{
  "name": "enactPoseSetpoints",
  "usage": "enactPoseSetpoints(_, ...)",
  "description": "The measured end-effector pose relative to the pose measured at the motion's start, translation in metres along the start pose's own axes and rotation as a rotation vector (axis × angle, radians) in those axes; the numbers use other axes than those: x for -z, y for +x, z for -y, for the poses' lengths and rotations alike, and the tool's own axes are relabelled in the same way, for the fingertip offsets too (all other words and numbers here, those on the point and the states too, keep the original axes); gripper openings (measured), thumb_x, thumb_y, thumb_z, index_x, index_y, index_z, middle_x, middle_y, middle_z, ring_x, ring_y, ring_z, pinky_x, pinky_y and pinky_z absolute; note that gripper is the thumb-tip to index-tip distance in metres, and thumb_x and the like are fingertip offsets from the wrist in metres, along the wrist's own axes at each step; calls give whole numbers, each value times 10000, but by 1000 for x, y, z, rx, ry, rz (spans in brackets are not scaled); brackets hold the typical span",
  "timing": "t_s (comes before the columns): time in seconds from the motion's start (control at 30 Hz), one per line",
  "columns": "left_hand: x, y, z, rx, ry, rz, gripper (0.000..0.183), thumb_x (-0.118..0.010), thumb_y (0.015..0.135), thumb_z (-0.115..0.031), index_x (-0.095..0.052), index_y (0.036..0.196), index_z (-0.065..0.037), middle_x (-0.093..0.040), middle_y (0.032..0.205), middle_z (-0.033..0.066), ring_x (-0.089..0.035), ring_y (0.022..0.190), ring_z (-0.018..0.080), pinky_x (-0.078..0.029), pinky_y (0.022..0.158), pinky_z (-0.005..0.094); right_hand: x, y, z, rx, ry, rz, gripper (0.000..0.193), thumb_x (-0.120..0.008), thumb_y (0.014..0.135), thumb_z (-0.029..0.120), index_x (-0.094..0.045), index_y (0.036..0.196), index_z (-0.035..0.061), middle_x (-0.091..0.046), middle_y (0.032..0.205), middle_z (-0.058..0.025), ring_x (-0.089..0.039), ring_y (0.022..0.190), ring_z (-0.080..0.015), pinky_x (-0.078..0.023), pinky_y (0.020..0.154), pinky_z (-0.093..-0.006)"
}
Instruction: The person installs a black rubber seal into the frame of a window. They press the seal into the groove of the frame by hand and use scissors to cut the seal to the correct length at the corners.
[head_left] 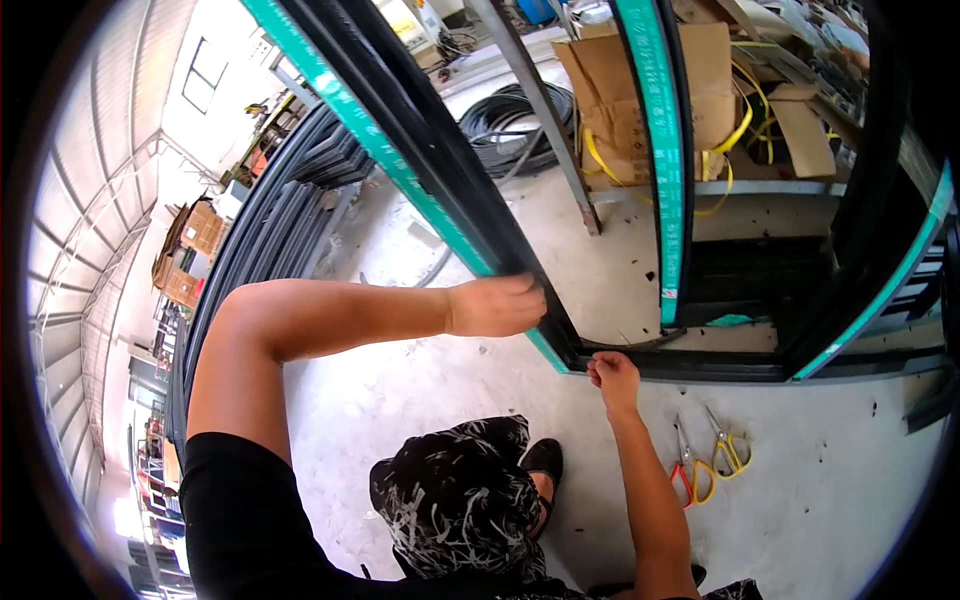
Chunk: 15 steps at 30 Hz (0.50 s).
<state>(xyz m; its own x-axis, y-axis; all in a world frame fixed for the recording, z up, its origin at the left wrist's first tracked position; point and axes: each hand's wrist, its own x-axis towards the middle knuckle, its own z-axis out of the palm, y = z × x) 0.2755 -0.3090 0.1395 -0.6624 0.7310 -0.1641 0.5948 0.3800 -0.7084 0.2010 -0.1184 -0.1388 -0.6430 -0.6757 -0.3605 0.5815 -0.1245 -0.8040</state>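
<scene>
A large black window or door frame [690, 362] with green protective film stands before me. My left hand [497, 305] is closed, its curled fingers against the slanting left upright [450, 170] above the lower corner; whatever is in them is hidden. Low at that corner, my right hand [612, 380] has its fingers pinched together at the bottom rail. A thin black strip [645, 343] curves loosely just beyond those fingertips; I cannot tell whether they grip it. An inner upright [655, 150] with green film rises to the right of both hands.
Two pairs of scissors lie on the floor right of my right arm, one red-and-yellow handled [692, 482], one yellow handled [732, 455]. Behind the frame are a coil of black tubing [515, 125], a metal stand leg [560, 150] and cardboard [605, 100]. Black profiles [300, 200] are stacked left.
</scene>
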Motion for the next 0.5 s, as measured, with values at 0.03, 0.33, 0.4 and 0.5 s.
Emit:
enactPoseSetpoints(0.03,3,-3,5,16,-39,-36,116,-603,706,-155,-604,808,-99,-584,948,57,-580,988,215,-477,938,337,0,1,-1,-25,-10,-10,110,-578,910,8,-647,988,-26,-683,830,-81,-633,691,-124,-516,612,-238)
enactPoseSetpoints(0.33,10,5,9,-53,-111,64,91,-591,718,-163,-532,730,-96,-504,824,50,-540,825,207,-482,847,317,-23,2,9,-35,39,38,97,-575,913,-21,-635,989,-22,-675,833,-86,-611,677,-118,-481,571,-231)
enactPoseSetpoints(0.4,13,3,13,-34,-78,41,87,-588,733,-160,-564,790,-98,-540,889,55,-567,901,211,-480,893,327,-20,-3,9,-21,87,59,96,-577,914,-11,-637,988,-23,-675,825,-84,-612,674,-118,-477,565,-234)
enactPoseSetpoints(0.5,15,1,11,28,27,-12,217,-590,755,-148,-615,963,-96,-602,1060,59,-588,1056,211,-459,983,345,-8,-4,2,-7,0,27,98,-582,916,8,-640,989,-24,-675,815,-80,-616,674,-120,-478,565,-237)
